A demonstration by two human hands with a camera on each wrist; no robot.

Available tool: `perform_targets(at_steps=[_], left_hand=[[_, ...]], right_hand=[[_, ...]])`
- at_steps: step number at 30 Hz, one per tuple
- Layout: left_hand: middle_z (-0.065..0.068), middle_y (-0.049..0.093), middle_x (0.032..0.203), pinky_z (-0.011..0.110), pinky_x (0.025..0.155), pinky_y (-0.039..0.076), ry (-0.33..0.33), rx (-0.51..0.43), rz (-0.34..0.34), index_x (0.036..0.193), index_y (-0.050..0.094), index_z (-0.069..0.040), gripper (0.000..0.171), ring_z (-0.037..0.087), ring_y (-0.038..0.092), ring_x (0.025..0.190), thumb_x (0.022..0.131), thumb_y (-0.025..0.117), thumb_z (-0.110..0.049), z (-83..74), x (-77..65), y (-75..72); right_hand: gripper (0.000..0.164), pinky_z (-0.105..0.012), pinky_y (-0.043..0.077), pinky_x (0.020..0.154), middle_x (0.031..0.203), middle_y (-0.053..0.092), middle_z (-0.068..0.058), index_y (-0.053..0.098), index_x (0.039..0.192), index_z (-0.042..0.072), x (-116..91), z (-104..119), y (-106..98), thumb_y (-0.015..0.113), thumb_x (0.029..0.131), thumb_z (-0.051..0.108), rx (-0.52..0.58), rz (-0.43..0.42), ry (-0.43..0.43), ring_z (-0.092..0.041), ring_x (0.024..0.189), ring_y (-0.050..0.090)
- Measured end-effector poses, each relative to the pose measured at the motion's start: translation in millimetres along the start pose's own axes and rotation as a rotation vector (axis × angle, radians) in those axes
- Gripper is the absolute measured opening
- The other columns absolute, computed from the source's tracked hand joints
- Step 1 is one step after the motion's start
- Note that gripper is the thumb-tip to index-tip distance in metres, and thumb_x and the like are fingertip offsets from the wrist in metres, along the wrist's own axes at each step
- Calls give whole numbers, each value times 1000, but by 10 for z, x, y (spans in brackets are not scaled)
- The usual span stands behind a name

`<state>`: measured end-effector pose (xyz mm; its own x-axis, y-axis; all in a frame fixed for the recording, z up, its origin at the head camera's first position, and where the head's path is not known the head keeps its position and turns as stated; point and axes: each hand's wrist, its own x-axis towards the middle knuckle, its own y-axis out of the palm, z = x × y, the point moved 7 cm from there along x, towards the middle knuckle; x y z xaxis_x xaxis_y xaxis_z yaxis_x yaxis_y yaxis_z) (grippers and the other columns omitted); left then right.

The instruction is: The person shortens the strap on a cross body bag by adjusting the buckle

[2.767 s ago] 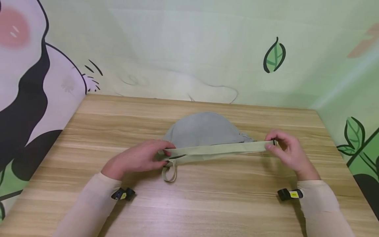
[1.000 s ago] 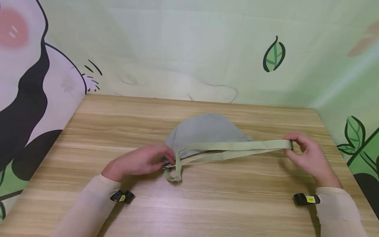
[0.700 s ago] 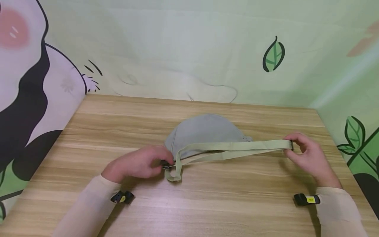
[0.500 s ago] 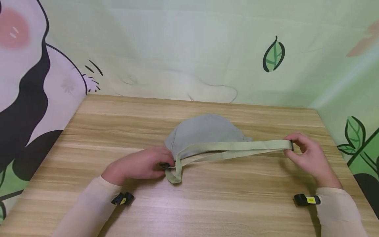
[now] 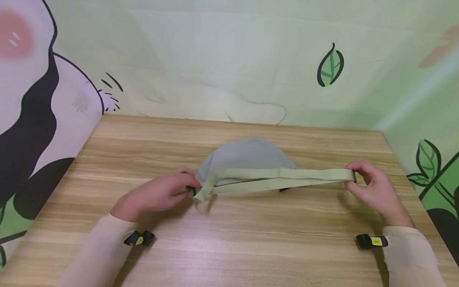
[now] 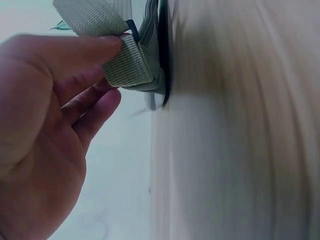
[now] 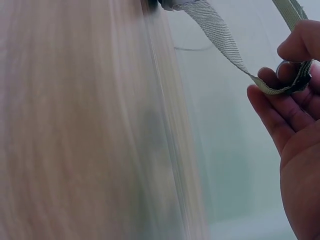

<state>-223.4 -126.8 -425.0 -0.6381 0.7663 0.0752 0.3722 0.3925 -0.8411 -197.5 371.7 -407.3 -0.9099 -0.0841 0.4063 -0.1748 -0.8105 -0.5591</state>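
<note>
A grey half-moon bag [image 5: 247,153] lies on the table, its front edge overlapped by a long pale green webbing strap [image 5: 305,174]. At the bag's left corner my left hand [image 5: 154,195] pinches the strap end beside a small black buckle [image 5: 191,189]. The left wrist view shows the thumb and fingertips on the folded webbing [image 6: 131,65], close beside the tabletop. On the far right, my right hand [image 5: 369,181] holds the strap's doubled end, where a dark slider shows. In the right wrist view the webbing [image 7: 220,32] loops between that hand's thumb and fingers.
The wood-grain table [image 5: 265,247] has a pale green printed cloth wall [image 5: 201,59] behind it and at both sides. A black wrist camera [image 5: 139,238] sits at the left sleeve, another camera [image 5: 369,241] at the right one.
My right hand first drew the strap end to the right, then stayed still. Lately my left hand has moved left and slightly up, raising the hanging strap loop and shifting the bag a little left.
</note>
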Motion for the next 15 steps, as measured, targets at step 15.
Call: perform_targets(at_steps=[15], left_hand=[[-6, 65, 123, 45, 102, 59, -92, -73, -57, 115, 74, -26, 37, 14, 61, 116, 87, 86, -5, 117, -166, -172]], right_hand=[[50, -7, 47, 97, 104, 66, 14, 72, 102, 10, 7, 8, -84, 62, 75, -31, 112, -67, -22, 2, 101, 62]])
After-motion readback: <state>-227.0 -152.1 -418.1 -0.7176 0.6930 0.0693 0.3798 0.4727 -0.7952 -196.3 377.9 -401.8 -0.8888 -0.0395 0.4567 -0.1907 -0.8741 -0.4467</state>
